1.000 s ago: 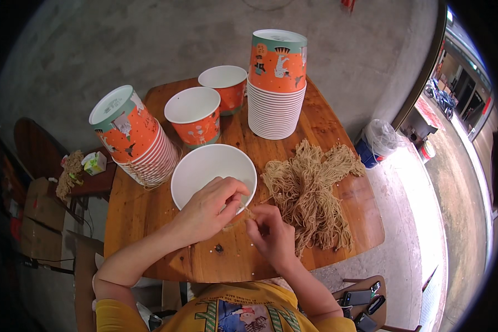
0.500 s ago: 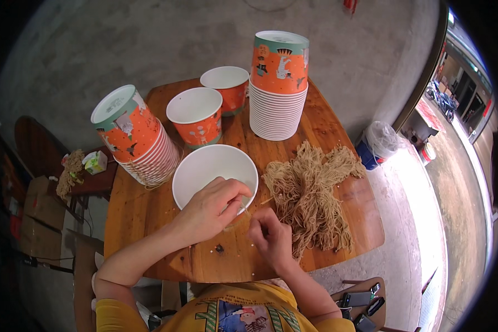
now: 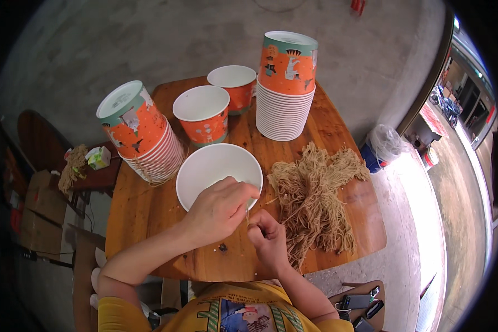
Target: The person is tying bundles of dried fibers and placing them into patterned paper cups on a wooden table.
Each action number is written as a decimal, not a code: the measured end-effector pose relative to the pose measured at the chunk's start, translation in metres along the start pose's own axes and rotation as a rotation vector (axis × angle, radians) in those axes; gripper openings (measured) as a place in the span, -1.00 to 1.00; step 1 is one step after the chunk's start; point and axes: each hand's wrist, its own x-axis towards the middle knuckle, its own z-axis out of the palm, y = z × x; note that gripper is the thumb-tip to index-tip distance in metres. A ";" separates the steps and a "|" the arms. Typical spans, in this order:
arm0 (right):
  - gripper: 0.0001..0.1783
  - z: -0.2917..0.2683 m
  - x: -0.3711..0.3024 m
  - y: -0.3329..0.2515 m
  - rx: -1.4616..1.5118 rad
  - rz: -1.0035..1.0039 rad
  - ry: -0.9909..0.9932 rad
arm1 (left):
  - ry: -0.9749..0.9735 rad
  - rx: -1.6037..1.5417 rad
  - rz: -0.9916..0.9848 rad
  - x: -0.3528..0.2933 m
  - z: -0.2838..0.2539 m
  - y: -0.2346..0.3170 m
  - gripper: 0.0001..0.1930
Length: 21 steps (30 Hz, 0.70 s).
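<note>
My left hand point(image 3: 222, 210) is closed in a pinch over the near right rim of an open paper tub point(image 3: 205, 171) with a white inside. Just to the right, my right hand point(image 3: 268, 235) is closed too, thumb against the curled fingers. A thin pale strand of string point(image 3: 248, 215) runs between the two hands; its ends are hidden in the fingers. Beside my right hand lies a loose heap of tan string point(image 3: 321, 205), spread over the right side of the wooden table point(image 3: 202, 263).
Two open orange tubs point(image 3: 205, 128) stand behind the white-lined one. Upside-down tub stacks rise at the left point(image 3: 141, 135) and the back right point(image 3: 286, 88). A blue bucket point(image 3: 371, 157) with plastic in it stands on the floor, and a stool point(image 3: 348, 310) holds small dark items.
My left hand has shifted slightly right and down relative to the tub. My right hand has come closer to it, and the strand between them stands more upright. The whole view has shifted a little.
</note>
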 end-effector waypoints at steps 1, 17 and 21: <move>-0.93 0.001 0.000 -0.001 0.000 -0.001 -0.002 | -0.003 0.005 0.022 -0.001 0.001 -0.002 -0.76; -0.85 0.004 -0.034 -0.025 -0.488 -0.054 -0.118 | 0.244 -0.624 -0.672 -0.098 0.022 0.021 -0.86; -0.86 0.009 -0.035 -0.021 -0.515 -0.179 -0.119 | 0.087 -1.177 -0.999 -0.083 0.030 0.013 -0.79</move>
